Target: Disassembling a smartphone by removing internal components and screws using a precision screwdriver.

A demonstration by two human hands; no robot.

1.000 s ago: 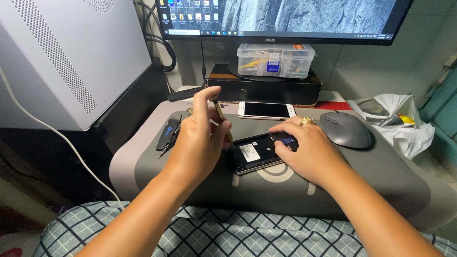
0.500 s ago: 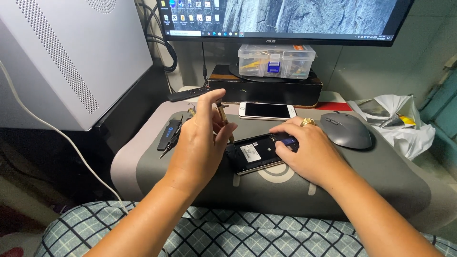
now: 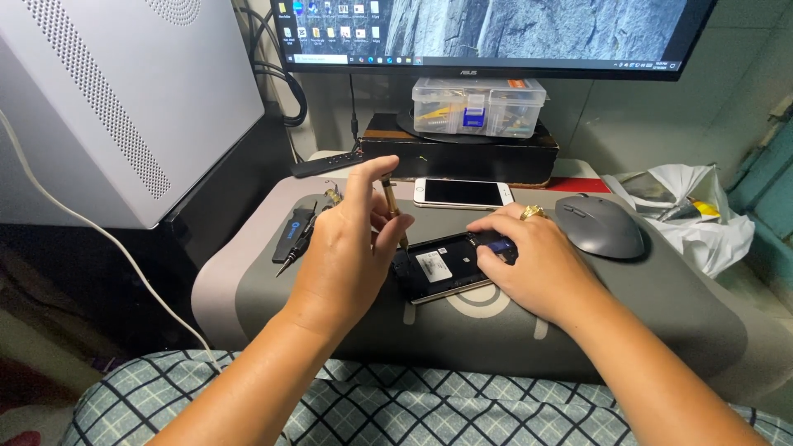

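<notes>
Left hand point(image 3: 347, 256): raised above the grey desk mat point(image 3: 661, 322), its grip closed on a slim brass-coloured screwdriver point(image 3: 393, 208), held upright with the tip pointing down at the opened phone.
Right hand point(image 3: 537, 264): laid flat on the upper end of the opened phone point(image 3: 442, 268), pressing it to the mat; its grip is loose, clasping nothing; a gold ring shows on one finger.
Opened phone: back cover off, lying in the middle of the mat, between the two hands.
White smartphone point(image 3: 462, 193): face up, beyond the hands.
Computer mouse point(image 3: 600, 226): right of the right hand.
Tweezers and small tools point(image 3: 296, 239): left edge of the mat.
</notes>
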